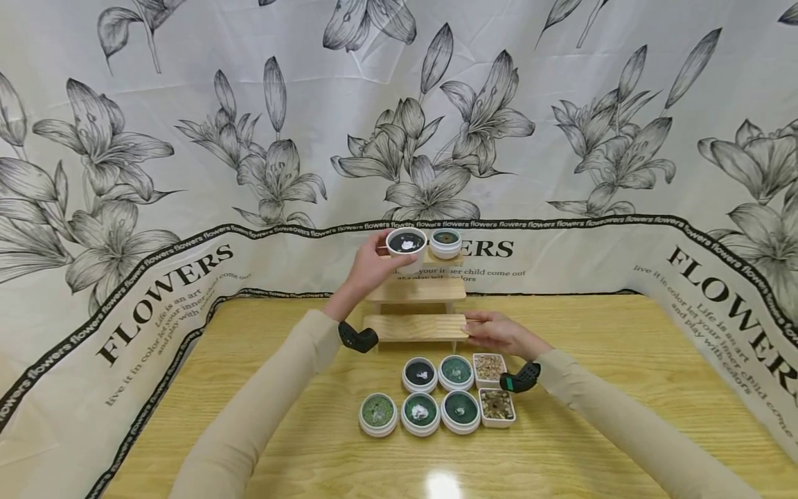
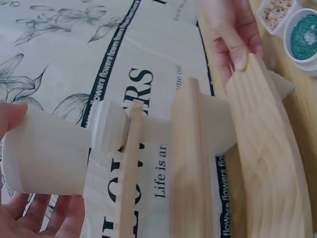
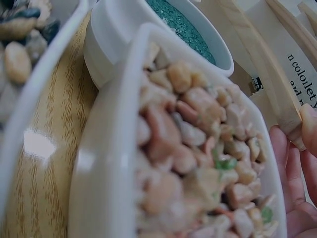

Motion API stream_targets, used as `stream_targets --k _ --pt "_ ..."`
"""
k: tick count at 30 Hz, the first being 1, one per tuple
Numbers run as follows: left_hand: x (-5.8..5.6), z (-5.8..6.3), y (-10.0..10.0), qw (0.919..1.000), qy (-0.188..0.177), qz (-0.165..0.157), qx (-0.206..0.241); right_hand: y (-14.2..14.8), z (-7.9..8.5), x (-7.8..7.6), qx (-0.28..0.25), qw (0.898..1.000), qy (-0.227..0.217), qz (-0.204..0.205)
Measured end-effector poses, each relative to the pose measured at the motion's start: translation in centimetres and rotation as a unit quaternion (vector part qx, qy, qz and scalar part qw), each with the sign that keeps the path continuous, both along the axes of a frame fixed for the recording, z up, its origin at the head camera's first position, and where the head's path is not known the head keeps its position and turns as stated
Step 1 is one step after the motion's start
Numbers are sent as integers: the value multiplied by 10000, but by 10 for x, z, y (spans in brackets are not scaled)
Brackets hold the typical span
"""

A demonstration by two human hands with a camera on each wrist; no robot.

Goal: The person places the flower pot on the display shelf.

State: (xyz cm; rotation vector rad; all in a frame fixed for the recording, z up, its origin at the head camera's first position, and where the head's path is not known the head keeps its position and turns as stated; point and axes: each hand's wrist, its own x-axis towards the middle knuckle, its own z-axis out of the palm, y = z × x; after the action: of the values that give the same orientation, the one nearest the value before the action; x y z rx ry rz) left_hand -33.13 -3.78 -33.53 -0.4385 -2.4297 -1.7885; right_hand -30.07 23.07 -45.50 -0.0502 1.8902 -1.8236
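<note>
My left hand (image 1: 373, 263) grips a white round pot (image 1: 399, 258) filled with dark material and a pale patch on top. The pot is at the left part of the top shelf of a three-step wooden stand (image 1: 414, 328); in the left wrist view the pot (image 2: 49, 153) shows apart from the shelf edge. Another white pot (image 1: 445, 251) with a teal and brown filling sits on that shelf, to the right. My right hand (image 1: 499, 333) pinches the right end of the lowest step, thumb on top and fingers beneath.
In front of the stand are several white round pots, including a dark-filled one (image 1: 420, 375) and a speckled green one (image 1: 378, 414). Square dishes of pink pebbles (image 1: 489, 367) and mixed stones (image 1: 497, 405) stand at their right. A flower-printed cloth (image 1: 299, 263) hangs behind.
</note>
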Motion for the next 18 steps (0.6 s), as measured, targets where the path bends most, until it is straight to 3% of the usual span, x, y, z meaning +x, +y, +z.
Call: stream_targets --k 7,18 --pt "-9 5 0 9997 -3 87 228 0 4 2 -18 9999 8 108" --pt "-22 7 2 9998 -193 -85 61 -1 4 2 76 10000 -38 39"
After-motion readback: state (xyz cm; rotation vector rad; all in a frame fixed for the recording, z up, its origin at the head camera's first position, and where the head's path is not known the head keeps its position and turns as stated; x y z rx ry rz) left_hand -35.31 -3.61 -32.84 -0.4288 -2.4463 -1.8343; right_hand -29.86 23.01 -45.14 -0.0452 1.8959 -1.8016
